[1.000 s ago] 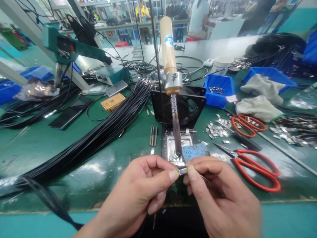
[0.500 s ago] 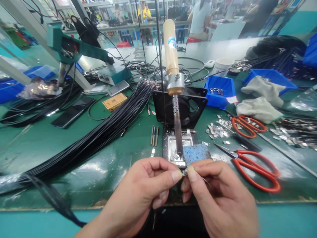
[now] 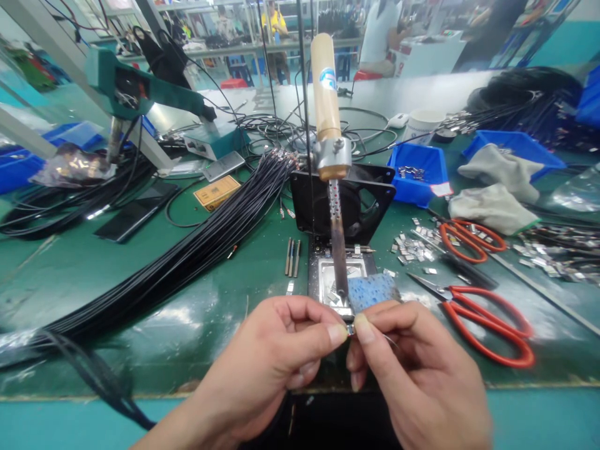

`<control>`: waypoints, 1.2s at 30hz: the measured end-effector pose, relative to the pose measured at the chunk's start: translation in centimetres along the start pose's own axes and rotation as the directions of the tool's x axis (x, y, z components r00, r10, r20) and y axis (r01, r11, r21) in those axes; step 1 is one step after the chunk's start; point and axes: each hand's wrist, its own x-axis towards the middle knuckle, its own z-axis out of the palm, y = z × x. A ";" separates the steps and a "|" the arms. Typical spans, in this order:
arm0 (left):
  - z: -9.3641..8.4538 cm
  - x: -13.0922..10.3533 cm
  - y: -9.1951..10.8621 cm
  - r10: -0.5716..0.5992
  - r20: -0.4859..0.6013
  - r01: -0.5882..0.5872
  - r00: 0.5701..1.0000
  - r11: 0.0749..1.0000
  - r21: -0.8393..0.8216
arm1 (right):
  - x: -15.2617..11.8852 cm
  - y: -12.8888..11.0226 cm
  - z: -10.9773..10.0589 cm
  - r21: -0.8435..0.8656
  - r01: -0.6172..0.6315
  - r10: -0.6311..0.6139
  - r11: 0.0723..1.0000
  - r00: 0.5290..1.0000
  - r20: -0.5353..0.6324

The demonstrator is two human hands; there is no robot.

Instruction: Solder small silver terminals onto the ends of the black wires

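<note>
My left hand point(image 3: 285, 350) and my right hand point(image 3: 407, 362) meet at the bench's front, thumbs and forefingers pinched. Between their fingertips sits a small metal connector point(image 3: 350, 329), mostly covered by the fingers. From the right fingers a thin wire point(image 3: 390, 340) sticks out; whether it is solder or a strand I cannot tell. Just beyond the hands, a soldering iron point(image 3: 327, 94) with a wooden handle points down, its tip over a metal tray point(image 3: 323, 281). Right of that tip lies a blue sponge point(image 3: 374, 292).
Red-handled scissors point(image 3: 492, 325) lie right of my hands, with a second orange pair point(image 3: 469, 240) behind. A bundle of black cables point(image 3: 187, 269) stretches across the left. Behind the iron stands a black fan point(image 3: 304, 203); a blue bin point(image 3: 417, 169) holds small metal parts.
Both hands keep their pinch on the connector, with only slight finger movement. The whole view has shifted a little; the bench items stay in place.
</note>
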 end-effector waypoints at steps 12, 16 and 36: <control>0.3 0.1 0.5 -0.001 -0.020 0.002 1.000 1.000 0.016 | 0.4 -0.3 -0.1 0.048 -0.078 0.077 0.996 0.997 0.023; 0.2 0.3 0.8 0.008 -0.024 -0.007 1.000 0.999 0.031 | 0.8 -0.7 0.0 0.135 -0.121 0.115 0.983 0.992 0.050; 0.4 0.9 1.8 -0.002 -0.037 0.004 0.999 0.999 0.041 | 1.3 -0.2 0.7 0.173 -0.045 0.052 0.984 0.998 -0.038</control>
